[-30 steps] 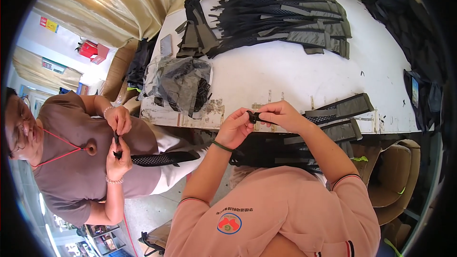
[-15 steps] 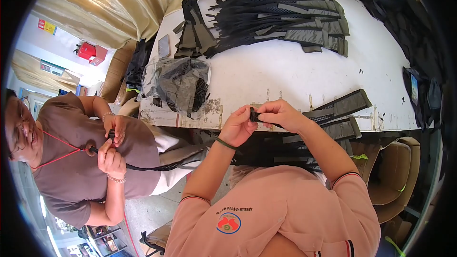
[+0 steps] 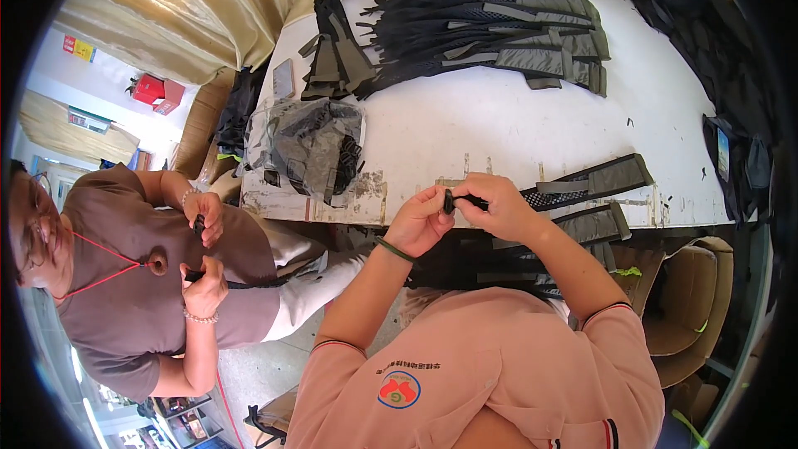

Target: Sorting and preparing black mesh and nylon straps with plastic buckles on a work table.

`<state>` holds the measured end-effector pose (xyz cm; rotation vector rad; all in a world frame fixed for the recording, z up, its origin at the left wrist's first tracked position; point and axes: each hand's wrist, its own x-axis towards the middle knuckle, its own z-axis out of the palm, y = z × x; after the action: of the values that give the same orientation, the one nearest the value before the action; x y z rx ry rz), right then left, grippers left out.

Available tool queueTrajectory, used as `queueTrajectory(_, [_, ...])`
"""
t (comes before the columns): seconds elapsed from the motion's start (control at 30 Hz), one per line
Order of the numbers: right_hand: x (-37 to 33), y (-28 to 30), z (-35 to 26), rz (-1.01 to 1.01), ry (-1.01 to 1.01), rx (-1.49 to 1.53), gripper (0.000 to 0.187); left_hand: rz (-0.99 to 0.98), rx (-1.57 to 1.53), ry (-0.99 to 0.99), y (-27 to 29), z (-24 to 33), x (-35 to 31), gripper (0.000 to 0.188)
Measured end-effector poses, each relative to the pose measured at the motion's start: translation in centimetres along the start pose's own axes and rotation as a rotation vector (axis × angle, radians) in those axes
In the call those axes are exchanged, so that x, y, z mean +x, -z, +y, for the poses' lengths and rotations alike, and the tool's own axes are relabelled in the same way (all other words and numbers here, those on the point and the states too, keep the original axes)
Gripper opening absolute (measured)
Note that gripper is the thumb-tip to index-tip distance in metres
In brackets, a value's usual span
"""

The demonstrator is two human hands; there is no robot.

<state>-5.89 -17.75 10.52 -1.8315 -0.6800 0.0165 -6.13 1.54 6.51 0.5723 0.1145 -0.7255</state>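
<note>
Over the table's near edge, my left hand pinches a small black plastic buckle between thumb and fingers. Close beside it on the right, my right hand is closed on a black webbing strap that runs to the buckle. Whether the webbing passes through the buckle is too small to tell. A grey and black padded strap with mesh extends from beneath my right hand onto the table. More padded straps lie across my lap, partly hidden by my right forearm.
On the white table, a pile of padded straps lies at the back. A clear bag of black parts and a phone are at the left. Black bags edge the right. A co-worker handles black pieces; a cardboard box stands right.
The buckle has turned in my left fingers, and more webbing shows between my hands. My right hand has shifted slightly right. The co-worker's hands have drawn apart, each with a black piece.
</note>
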Motion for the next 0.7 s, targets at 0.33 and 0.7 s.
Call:
queueTrajectory(0.33, [-0.4,-0.2,0.3,0.022,-0.398,0.613,0.008,0.172,0.176,-0.067,-1.1,0.6,0.1,0.010])
queueTrajectory(0.7, [0.1,0.3,-0.3,0.282,0.239,-0.298,0.017,0.201,0.195,-0.270,-3.9,-1.1,0.2,0.008])
